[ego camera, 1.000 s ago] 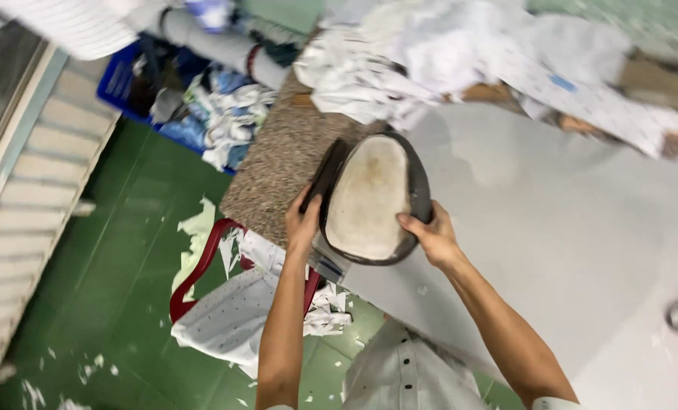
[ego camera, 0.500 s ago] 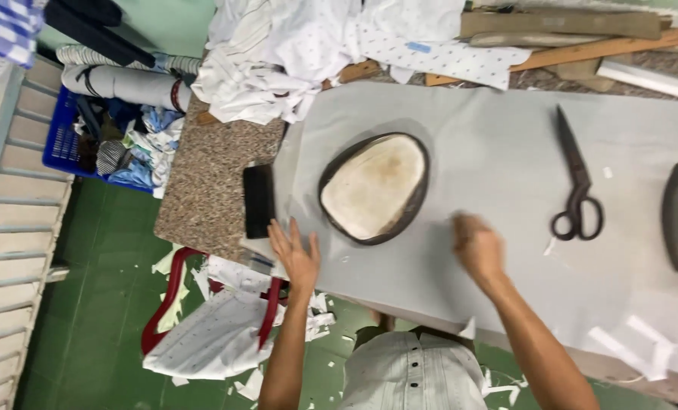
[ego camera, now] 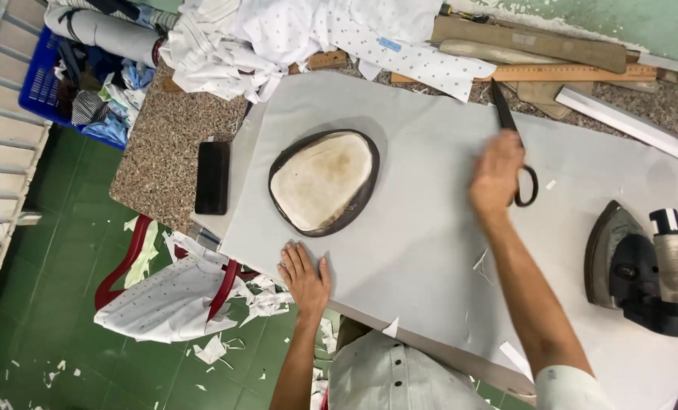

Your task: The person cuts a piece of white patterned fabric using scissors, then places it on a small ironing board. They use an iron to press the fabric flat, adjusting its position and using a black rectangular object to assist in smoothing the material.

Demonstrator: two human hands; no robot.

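Head view: the right hand (ego camera: 497,171) reaches out over the grey sheet (ego camera: 430,250) that covers most of the bench (ego camera: 157,163), and lies on the scissors (ego camera: 515,148). Its fingers curl loosely over the handle end, but whether they have closed around the handles cannot be told, since the hand hides that part. The scissors lie flat on the sheet, right of the middle. Their long axis runs almost straight away from the person, leaning slightly left: the dark blades point to the far edge of the bench, towards the wooden ruler (ego camera: 551,74), and the one handle loop that shows points back to the person.

The left hand (ego camera: 305,277) is spread flat, fingers wide, pressing on the near edge of the sheet and holding nothing. Just beyond it, not touching, lies an oval pad (ego camera: 324,182) with a dark rim and a stained cream face, its long axis slanting from near left to far right.

A black block (ego camera: 213,177) lies on the bare speckled stone left of the sheet. An iron (ego camera: 639,266) rests at the right end. Crumpled white cloth (ego camera: 278,38) is heaped along the far side. On the green floor (ego camera: 43,304) below lie paper scraps and a blue crate (ego camera: 39,80) of fabric.
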